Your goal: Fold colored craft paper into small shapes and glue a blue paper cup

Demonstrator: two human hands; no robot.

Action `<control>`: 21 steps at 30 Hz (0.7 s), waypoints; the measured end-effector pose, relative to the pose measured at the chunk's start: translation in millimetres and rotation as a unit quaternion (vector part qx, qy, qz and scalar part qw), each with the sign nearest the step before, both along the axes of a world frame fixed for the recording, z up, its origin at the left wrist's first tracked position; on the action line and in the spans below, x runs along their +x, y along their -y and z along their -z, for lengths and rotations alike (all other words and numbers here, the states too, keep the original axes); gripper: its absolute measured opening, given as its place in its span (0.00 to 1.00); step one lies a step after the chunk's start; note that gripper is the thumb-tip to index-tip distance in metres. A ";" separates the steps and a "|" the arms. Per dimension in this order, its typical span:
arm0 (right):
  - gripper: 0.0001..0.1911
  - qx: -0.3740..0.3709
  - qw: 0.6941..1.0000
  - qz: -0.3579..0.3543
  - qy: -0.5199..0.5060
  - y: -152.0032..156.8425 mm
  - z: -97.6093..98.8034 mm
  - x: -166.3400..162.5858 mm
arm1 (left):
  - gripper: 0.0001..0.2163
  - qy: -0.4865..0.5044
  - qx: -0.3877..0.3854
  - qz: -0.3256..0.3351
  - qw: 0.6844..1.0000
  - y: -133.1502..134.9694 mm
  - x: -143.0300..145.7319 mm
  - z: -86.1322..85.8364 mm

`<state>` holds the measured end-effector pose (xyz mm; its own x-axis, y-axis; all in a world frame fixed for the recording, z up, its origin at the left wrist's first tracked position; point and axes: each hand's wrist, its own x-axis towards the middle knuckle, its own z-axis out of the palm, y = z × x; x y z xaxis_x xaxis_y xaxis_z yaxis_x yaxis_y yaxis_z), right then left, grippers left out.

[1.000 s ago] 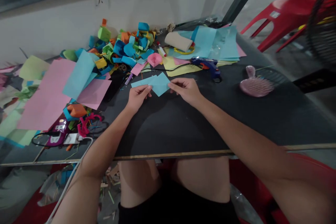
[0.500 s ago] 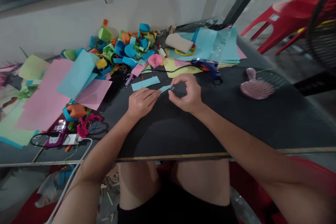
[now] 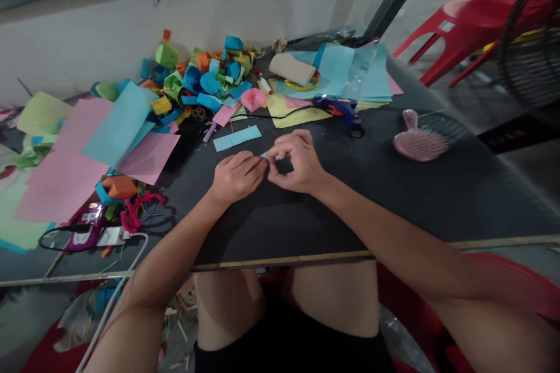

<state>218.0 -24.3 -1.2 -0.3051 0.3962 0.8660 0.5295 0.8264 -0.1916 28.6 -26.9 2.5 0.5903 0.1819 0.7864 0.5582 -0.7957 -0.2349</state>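
Over the dark table, my left hand (image 3: 238, 178) pinches a small light-blue paper strip (image 3: 264, 155) with curled fingers. Thumb and index finger of my right hand (image 3: 297, 162) close in a ring at the same strip, their tips touching or almost touching my left fingertips. Most of the strip is hidden by the fingers. Just beyond my left hand lies a flat light-blue paper piece (image 3: 237, 138) with a crease across it. A purple pen-like stick (image 3: 210, 132) and a pink paper flower shape (image 3: 252, 99) lie behind that.
Folded colourful paper pieces (image 3: 210, 83) are heaped along the wall. Pink sheets (image 3: 70, 163) cover the left side, near a purple device (image 3: 90, 226) with a cable. A blue glue gun (image 3: 343, 111), pink hairbrush (image 3: 420, 143) and fan (image 3: 531, 41) are to the right.
My right hand has moved left, and its fingertips have come together at the strip by my left fingers. Less of the strip shows now. The whole view has shifted slightly.
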 end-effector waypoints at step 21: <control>0.17 -0.048 0.998 0.035 0.006 -16.6 -0.4 29.7 | 0.12 0.066 -0.056 0.042 0.995 -2.7 -5.8 2.4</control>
<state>247.6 -7.7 -0.8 -0.2836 0.4982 0.8194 0.5882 0.7652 -0.2617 22.8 -24.2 0.1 0.5003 0.2269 0.8356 0.5082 -0.8583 -0.0712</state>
